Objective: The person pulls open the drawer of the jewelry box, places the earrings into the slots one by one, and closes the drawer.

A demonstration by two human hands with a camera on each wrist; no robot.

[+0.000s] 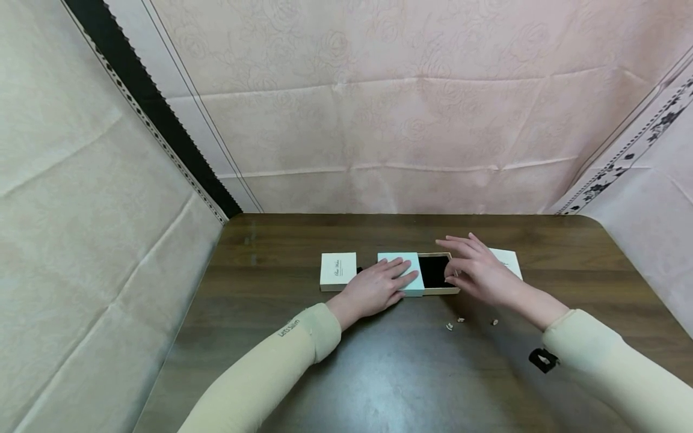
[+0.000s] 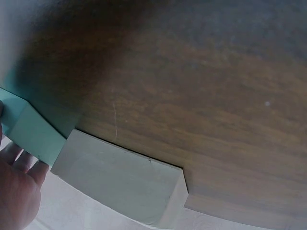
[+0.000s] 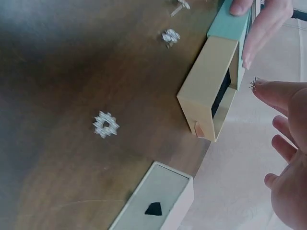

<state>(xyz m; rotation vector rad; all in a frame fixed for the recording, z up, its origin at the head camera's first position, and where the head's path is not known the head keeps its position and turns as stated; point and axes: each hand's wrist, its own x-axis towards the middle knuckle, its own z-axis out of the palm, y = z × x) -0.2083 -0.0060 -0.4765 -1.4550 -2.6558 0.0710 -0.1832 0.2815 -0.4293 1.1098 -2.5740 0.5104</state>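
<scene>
Silvery piece [image 3: 254,83]: held near the open drawer [image 3: 206,72].
Right grip [image 1: 479,273]: fingertips closed together on that piece.
Left grip [image 1: 373,288]: fingers spread apart, laid across the turquoise sleeve [image 1: 411,262].
Step in hand: placement into the drawer, apparently, not yet completed.
Next move: lowering onto the black lining [image 1: 432,272] and release seem called for.
Loose pieces [image 3: 105,124]: three are scattered on the tabletop [image 1: 335,379].

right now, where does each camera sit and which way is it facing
Head: worn on the head, facing forward and down at the table; left hand, right hand and both sleeves show.
Left wrist: on that wrist, facing the teal box and pale box; left fingers show.
Right wrist: on that wrist, facing the open tray and loose ornaments; right fingers and left fingers show.
Head and right wrist share the open tray.
</scene>
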